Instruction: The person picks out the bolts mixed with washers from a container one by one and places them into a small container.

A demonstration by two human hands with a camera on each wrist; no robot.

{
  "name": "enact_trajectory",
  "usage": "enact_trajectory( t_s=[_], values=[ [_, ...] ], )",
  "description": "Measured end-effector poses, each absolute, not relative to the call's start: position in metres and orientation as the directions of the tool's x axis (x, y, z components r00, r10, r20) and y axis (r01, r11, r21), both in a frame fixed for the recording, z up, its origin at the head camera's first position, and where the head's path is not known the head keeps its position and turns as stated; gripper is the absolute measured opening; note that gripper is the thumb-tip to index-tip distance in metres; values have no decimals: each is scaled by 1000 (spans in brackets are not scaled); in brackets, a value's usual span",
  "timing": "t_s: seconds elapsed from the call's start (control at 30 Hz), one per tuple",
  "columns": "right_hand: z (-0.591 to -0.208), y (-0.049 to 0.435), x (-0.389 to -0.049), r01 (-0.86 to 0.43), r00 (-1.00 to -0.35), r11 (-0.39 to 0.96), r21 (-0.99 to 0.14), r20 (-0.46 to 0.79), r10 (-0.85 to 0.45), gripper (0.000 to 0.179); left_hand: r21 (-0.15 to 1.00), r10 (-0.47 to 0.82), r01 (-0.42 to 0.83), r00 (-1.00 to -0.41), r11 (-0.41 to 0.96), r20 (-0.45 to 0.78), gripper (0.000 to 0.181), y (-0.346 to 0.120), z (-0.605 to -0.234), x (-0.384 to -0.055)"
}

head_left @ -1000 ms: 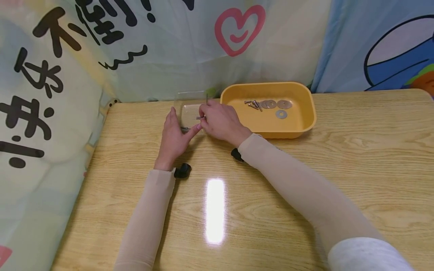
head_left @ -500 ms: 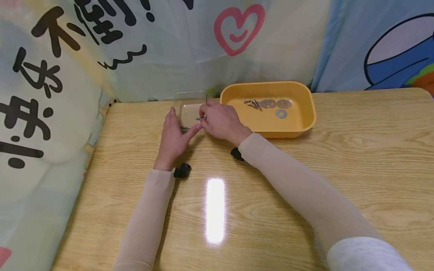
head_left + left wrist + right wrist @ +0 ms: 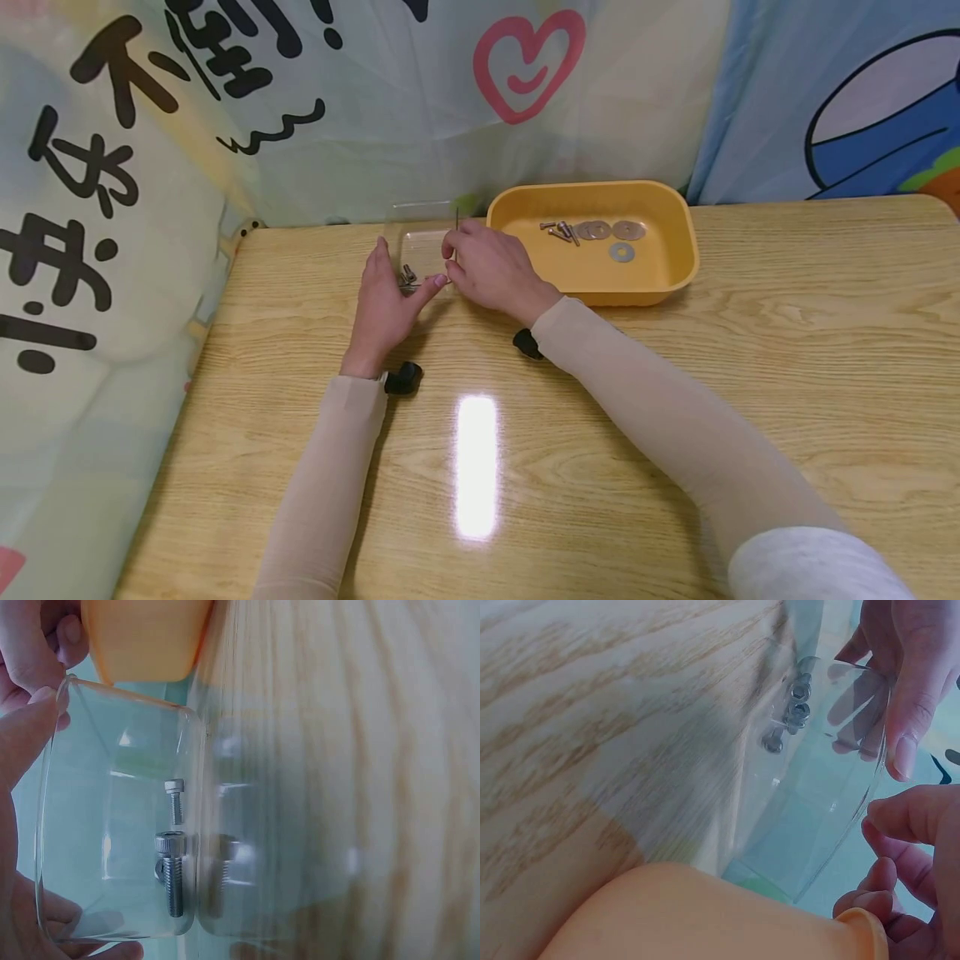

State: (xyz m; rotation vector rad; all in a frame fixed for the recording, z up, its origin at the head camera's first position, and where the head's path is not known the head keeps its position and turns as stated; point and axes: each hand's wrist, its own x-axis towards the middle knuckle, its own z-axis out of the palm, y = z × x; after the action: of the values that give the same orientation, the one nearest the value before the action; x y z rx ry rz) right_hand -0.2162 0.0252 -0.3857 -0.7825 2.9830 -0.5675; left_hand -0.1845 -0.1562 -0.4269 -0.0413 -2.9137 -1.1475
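A clear plastic box [image 3: 422, 243] stands at the table's back edge, beside the yellow tray. My left hand [image 3: 386, 300] holds its left and near sides, thumb along the near rim and fingers spread on the outer wall. Metal socket-head screws [image 3: 172, 874] lie on the box floor; a smaller screw [image 3: 175, 799] lies apart from the big one. My right hand [image 3: 491, 267] is at the box's right rim, close to the left thumb. Its fingers [image 3: 881, 877] are curled, thumb and index tips close together, with nothing visible between them. The palm is hidden.
The yellow tray [image 3: 600, 287] stands just right of the box, under my right wrist. Several small screws [image 3: 564, 232] and flat metal washers [image 3: 622, 252] lie in it. A printed cloth [image 3: 615, 100] hangs right behind the table.
The screw that my right fingers pinched over the box is let go; screws now show higher in the box's near left corner. My left hand has stayed in place.
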Motion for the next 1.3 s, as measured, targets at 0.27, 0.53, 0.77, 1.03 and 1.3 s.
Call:
enact_trajectory(
  t_s=[0.27, 0.53, 0.77, 1.03, 1.3],
  values=[
    [-384, 29, -213, -461, -881, 794, -397, 95, -464, 19, 682, 18, 18, -1000, 731, 7, 111, -157, -427, -185],
    [-382, 40, -210, -421, -899, 781, -461, 99, -427, 19, 686, 17, 12, -1000, 728, -1, 111, -156, -426, -183],
    [-378, 51, -210, -409, -906, 767, -494, 122, -405, 18, 689, 17, 14, -1000, 725, 2, 112, -156, -426, -183],
    [-377, 59, -208, -396, -913, 764, -510, 130, -386, 19, 688, 14, 8, -1000, 726, -4, 111, -156, -426, -183],
    [-378, 71, -204, -344, -932, 764, -546, 101, -347, 20, 693, 14, 2, -1000, 720, -11, 111, -156, -425, -182]
  ],
)
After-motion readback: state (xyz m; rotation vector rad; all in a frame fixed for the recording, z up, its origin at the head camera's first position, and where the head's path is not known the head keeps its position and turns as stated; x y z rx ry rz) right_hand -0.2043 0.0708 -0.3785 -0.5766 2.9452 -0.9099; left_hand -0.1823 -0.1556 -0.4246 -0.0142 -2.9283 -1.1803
